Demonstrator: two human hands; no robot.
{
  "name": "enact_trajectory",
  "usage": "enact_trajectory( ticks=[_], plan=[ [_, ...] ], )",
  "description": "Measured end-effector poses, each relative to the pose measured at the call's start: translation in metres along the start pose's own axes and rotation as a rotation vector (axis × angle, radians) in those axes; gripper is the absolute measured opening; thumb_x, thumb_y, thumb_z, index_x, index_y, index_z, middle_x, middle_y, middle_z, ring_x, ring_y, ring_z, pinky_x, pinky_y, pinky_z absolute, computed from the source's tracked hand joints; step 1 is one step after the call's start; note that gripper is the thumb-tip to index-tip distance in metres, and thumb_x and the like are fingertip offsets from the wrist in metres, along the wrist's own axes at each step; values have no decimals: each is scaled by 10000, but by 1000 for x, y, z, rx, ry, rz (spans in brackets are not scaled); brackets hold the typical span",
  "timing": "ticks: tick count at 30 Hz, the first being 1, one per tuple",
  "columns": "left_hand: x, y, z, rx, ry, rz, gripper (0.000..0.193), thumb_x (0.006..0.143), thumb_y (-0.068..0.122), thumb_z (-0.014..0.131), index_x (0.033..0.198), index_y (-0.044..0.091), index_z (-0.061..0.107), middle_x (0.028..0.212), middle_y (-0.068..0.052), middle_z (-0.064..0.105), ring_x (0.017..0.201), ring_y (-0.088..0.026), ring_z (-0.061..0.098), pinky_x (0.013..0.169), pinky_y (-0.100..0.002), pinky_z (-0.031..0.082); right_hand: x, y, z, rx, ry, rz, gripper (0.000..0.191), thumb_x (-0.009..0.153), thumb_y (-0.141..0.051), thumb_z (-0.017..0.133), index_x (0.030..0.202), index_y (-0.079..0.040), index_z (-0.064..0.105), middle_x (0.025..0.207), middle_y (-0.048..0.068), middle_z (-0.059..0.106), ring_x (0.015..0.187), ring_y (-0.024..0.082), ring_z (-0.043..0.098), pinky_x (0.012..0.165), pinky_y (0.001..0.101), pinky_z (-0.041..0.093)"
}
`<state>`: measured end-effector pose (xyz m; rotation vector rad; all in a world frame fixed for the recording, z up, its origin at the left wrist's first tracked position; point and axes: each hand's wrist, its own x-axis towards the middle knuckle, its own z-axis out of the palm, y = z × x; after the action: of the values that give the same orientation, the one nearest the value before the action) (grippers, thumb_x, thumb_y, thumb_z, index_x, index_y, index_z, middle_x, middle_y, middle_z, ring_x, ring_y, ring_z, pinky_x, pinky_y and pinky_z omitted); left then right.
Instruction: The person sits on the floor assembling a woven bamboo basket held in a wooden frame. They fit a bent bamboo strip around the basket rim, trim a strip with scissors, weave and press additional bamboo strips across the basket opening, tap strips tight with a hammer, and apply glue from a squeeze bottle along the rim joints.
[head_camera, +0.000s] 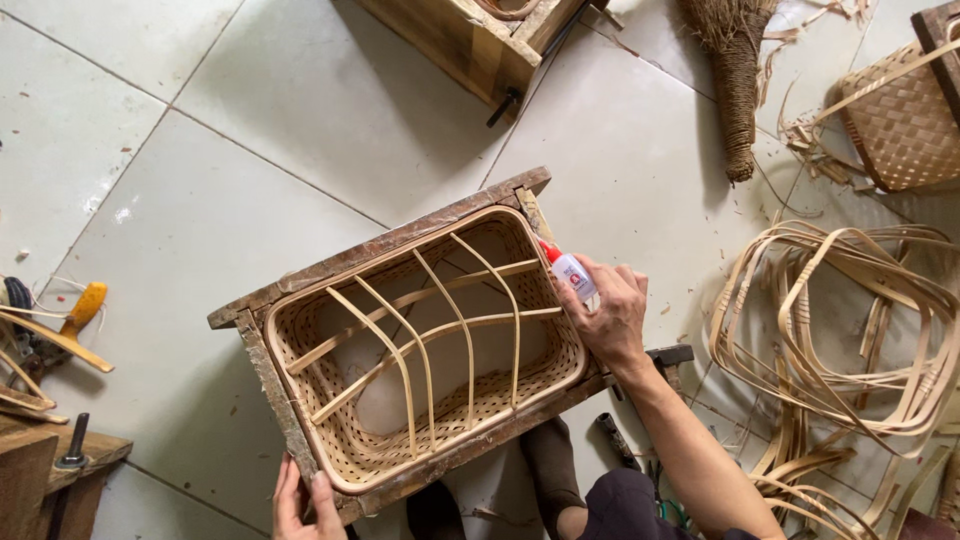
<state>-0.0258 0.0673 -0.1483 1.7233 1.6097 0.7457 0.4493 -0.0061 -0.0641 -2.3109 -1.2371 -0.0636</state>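
Observation:
A woven bamboo basket (360, 440) with several curved bamboo ribs across its open middle sits inside a rough wooden frame (300, 275) on the tiled floor. My right hand (610, 315) holds a small white glue bottle with a red tip (570, 272), its nozzle touching the basket's right rim. My left hand (305, 500) rests on the frame's near left corner, fingers spread against the wood. Part of that hand is cut off by the picture's lower edge.
Loops of bamboo strips (840, 340) lie on the floor at right. A finished woven basket (905, 120) and a fibre broom (738, 90) lie at the top right. A wooden box (470, 40) stands above. Tools (60, 330) lie at left; a hammer (670, 355) lies beside my right wrist.

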Motion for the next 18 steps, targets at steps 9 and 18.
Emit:
enact_trajectory(
  ticks=[9, 18],
  plan=[
    [-8, -28, 4, -200, 109, -99, 286, 1049, 142, 606, 1162, -110, 531, 1355, -311, 637, 1133, -297, 691, 977, -376, 566, 7, 3, -3, 0, -27, -23, 478, 958, -433, 698, 1264, -67, 711, 946, 56, 754, 789, 164, 583, 896, 353, 385],
    [-7, -25, 9, -274, 92, 14, 249, 1065, 97, 565, 1168, -92, 439, 1338, -370, 594, 1215, -317, 662, 1035, -386, 557, 14, 2, -5, -13, -47, -33, 481, 955, -448, 699, 1243, -64, 721, 901, 57, 752, 759, 164, 587, 907, 357, 393]
  ],
)
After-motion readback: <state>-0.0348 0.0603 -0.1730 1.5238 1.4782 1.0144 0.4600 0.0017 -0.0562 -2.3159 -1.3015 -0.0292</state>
